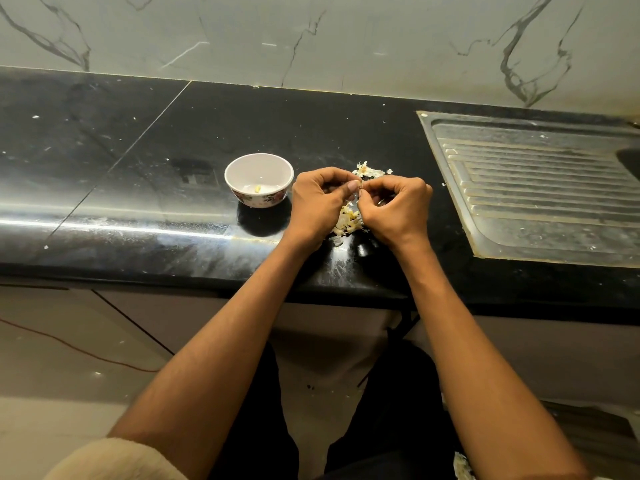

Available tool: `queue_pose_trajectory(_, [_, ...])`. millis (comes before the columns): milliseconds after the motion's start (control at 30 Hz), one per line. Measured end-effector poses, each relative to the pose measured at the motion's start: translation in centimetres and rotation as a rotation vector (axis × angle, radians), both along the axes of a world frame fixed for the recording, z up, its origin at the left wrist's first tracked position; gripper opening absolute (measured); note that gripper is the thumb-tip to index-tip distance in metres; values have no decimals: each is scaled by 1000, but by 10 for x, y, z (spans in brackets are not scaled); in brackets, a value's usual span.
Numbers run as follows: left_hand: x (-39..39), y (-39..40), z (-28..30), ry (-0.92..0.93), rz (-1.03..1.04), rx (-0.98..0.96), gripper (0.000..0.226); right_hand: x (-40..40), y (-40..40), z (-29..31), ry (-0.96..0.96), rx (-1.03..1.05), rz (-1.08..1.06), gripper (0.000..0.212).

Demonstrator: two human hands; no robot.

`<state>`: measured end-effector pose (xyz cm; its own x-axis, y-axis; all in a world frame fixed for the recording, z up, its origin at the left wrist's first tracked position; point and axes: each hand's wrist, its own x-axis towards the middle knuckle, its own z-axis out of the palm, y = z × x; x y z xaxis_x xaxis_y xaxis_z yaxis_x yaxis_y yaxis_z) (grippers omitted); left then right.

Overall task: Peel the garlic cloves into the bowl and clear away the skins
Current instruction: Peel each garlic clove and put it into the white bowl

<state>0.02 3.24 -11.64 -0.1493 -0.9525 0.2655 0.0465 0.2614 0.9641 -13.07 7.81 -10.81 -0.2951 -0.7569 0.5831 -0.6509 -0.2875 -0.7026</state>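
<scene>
While left hand (317, 202) and right hand (394, 207) pinch one small garlic clove (360, 186) between meeting fingertips, skins (348, 220) heaped beneath, white bowl (259, 179) just left holding one peeled clove (257, 189), sink drainboard (540, 188) right, black countertop (138, 174).

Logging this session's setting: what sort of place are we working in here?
Most likely a home kitchen: a black stone countertop against a marble-patterned wall, with a steel sink drainboard set into it at the right, and a small bowl beside garlic skins.
</scene>
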Motion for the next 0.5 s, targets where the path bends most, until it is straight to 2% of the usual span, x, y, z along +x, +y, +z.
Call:
queue_pose_trajectory(267, [1, 2, 1, -4, -52, -21, 17, 1, 0, 0, -2, -51, -22, 4])
queue_pose_trajectory(500, [1, 2, 2, 77, -71, 25, 16, 1, 1, -2, -29, -64, 40, 3])
